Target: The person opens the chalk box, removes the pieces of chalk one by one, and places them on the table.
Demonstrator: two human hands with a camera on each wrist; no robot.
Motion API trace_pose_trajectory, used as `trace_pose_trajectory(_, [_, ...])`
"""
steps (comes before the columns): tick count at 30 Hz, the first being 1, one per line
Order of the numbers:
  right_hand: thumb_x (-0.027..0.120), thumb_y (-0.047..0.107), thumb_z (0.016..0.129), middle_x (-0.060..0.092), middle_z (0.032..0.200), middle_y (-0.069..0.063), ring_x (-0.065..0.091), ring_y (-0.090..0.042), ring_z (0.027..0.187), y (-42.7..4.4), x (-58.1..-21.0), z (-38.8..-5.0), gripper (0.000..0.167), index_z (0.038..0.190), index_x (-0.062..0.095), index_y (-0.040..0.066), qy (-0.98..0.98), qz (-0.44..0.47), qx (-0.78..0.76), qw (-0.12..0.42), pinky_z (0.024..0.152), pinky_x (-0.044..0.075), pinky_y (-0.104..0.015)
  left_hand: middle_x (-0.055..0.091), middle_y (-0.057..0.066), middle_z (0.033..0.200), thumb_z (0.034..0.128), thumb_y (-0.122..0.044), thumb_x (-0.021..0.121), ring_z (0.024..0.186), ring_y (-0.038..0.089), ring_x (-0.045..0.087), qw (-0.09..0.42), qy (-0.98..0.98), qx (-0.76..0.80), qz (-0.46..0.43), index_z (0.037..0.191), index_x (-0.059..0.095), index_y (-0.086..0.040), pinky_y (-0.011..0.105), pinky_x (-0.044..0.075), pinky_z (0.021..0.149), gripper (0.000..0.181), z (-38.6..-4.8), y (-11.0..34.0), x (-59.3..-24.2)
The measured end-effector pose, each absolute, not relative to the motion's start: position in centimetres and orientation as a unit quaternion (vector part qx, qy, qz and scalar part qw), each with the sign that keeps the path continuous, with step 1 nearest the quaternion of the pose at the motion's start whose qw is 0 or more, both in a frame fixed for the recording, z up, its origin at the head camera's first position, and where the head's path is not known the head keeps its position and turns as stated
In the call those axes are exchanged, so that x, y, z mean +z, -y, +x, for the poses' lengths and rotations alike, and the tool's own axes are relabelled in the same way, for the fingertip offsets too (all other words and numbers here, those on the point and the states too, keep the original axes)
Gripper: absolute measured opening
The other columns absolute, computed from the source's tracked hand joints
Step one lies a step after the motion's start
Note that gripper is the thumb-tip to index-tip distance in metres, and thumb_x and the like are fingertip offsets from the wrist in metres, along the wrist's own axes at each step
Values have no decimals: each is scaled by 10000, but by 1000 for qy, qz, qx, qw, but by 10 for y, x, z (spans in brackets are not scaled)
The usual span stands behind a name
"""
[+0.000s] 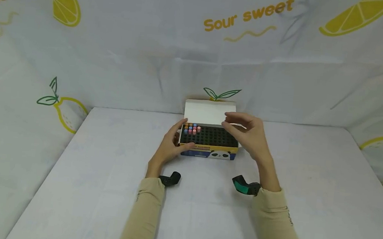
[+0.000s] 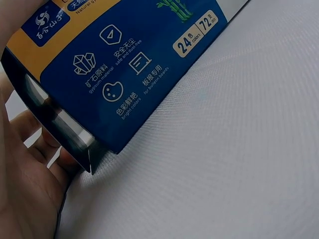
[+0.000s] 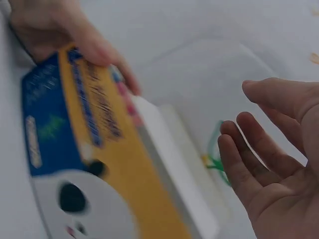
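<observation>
A blue and yellow chalk box (image 1: pixel 222 155) with a panda face stands on the table, its white lid (image 1: pixel 209 113) raised at the back. Inside is a black holder (image 1: pixel 219 137) with rows of holes. Several coloured chalk sticks (image 1: pixel 190 129) stand in its left end. My left hand (image 1: pixel 167 148) grips the box's left end, thumb over the front edge; in the left wrist view its fingers lie by a side flap (image 2: pixel 70 134). Above the box's right end, my right hand (image 3: pixel 279 174) hovers with loosely bent fingers, thumb and fingertips apart, holding nothing.
The box stands on a white-covered table (image 1: pixel 101 188), near its back edge. Behind rises a white cloth (image 1: pixel 140 80) printed with lemons and leaves. Black wrist devices (image 1: pixel 245 186) are worn on both wrists.
</observation>
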State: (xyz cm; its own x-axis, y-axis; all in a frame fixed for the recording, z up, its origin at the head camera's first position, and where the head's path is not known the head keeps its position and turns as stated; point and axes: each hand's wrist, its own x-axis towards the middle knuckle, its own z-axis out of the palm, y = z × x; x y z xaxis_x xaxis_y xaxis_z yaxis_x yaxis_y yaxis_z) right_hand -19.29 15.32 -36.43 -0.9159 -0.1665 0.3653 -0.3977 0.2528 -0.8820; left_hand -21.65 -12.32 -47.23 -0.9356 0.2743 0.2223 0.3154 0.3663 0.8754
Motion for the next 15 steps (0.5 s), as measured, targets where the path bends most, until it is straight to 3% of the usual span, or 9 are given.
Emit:
trace_pose_trajectory(3, [716,46,942,722,1134,-134,689,-38,1001,-128,-375,-202,325,1237,682,-84,773,176,607,57,923,550,-189,466,59,1482,764,-813,681,674,142,380,19,825,-536,-178,1602,305,-375,242,356,615,1018,-217,123,-474])
trace_pose_trajectory(10, [725,108,952,732,1174,-245,729,-361,1040,-100,-395,-220,311,1223,716,-43,815,163,556,10,929,584,-441,470,45,1465,773,-798,687,671,131,400,16,824,-537,-180,1601,304,-373,234,361,605,1006,-218,123,-477])
trace_pose_trajectory(15, [749,103,935,735,1158,-250,735,-386,1029,-94,-401,-225,287,1175,736,-55,840,162,518,15,904,595,-466,455,28,1487,762,-814,679,676,145,396,14,824,-537,-178,1597,302,-394,234,356,609,1008,-219,125,-474])
